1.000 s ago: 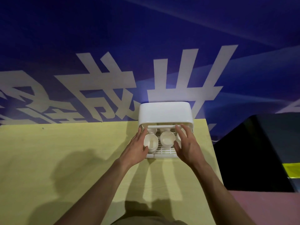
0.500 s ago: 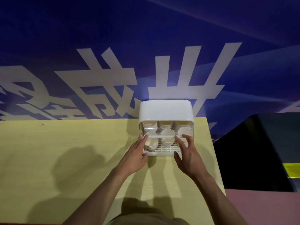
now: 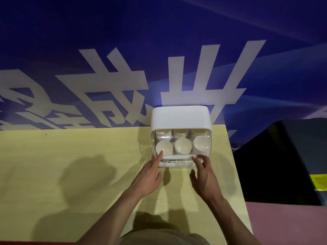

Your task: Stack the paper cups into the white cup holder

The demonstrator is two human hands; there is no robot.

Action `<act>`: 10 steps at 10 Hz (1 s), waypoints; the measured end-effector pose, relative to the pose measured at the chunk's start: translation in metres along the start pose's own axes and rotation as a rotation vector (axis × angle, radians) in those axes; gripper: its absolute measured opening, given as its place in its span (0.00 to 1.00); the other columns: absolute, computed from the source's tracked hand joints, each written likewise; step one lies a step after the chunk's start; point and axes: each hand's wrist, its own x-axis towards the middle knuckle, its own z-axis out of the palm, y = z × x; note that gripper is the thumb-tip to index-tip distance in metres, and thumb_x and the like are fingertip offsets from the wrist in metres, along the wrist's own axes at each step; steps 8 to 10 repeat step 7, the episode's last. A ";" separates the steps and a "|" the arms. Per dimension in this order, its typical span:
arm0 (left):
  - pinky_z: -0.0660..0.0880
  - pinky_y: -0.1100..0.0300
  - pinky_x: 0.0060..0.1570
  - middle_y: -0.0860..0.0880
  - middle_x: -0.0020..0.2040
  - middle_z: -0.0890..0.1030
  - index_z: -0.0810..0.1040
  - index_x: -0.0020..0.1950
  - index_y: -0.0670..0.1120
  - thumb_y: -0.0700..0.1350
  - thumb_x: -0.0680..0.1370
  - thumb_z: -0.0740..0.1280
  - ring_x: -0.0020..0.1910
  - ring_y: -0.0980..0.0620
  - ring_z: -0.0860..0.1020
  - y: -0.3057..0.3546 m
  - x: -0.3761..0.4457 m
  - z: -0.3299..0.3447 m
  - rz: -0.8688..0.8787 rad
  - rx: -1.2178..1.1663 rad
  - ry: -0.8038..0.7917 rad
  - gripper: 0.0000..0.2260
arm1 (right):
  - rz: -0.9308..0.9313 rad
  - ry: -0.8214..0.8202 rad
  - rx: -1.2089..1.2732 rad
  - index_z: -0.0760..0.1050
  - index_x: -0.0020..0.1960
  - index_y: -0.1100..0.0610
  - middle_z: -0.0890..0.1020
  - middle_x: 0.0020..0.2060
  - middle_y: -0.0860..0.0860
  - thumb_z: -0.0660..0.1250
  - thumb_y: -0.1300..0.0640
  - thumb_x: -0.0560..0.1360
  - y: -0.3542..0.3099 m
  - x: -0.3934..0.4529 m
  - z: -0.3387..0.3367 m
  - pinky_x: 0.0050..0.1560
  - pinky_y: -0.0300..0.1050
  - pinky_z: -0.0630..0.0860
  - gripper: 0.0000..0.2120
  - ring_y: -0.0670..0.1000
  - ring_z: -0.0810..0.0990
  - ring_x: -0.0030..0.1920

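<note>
The white cup holder stands at the far edge of the yellow table, against the blue wall. Its clear front cover is down, and behind it show several white paper cups in two rows, the front three tilted with their mouths toward me. My left hand touches the cover's lower left edge with its fingertips. My right hand rests its fingertips on the lower right edge by the white handle bar. Both hands have spread fingers and hold nothing.
A blue banner with large white characters fills the wall behind the table. To the right of the table lie a dark surface and pink floor. The table's right edge runs close to the holder.
The clear cover has swung down from raised to fully lowered over the cups. Both hands followed it down toward me and now sit at the holder's bottom front edge.
</note>
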 end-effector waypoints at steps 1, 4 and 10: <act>0.62 0.53 0.75 0.46 0.83 0.49 0.40 0.81 0.62 0.45 0.83 0.61 0.80 0.50 0.56 -0.002 -0.002 0.004 -0.001 -0.008 -0.012 0.36 | 0.031 -0.007 -0.007 0.73 0.71 0.57 0.70 0.70 0.54 0.70 0.63 0.76 0.002 -0.003 0.005 0.51 0.40 0.78 0.24 0.55 0.82 0.55; 0.60 0.49 0.76 0.43 0.83 0.49 0.45 0.82 0.61 0.44 0.82 0.61 0.80 0.44 0.56 -0.007 0.000 0.015 -0.064 -0.021 -0.114 0.35 | 0.091 -0.097 -0.034 0.75 0.69 0.60 0.72 0.67 0.56 0.69 0.65 0.75 0.016 -0.004 0.022 0.46 0.45 0.79 0.22 0.57 0.83 0.50; 0.72 0.55 0.67 0.48 0.74 0.73 0.65 0.77 0.56 0.49 0.81 0.63 0.68 0.51 0.75 -0.010 0.012 -0.011 -0.062 -0.052 -0.211 0.24 | 0.063 -0.270 -0.218 0.75 0.70 0.53 0.77 0.66 0.52 0.67 0.53 0.79 0.019 0.016 0.005 0.54 0.50 0.81 0.20 0.53 0.83 0.56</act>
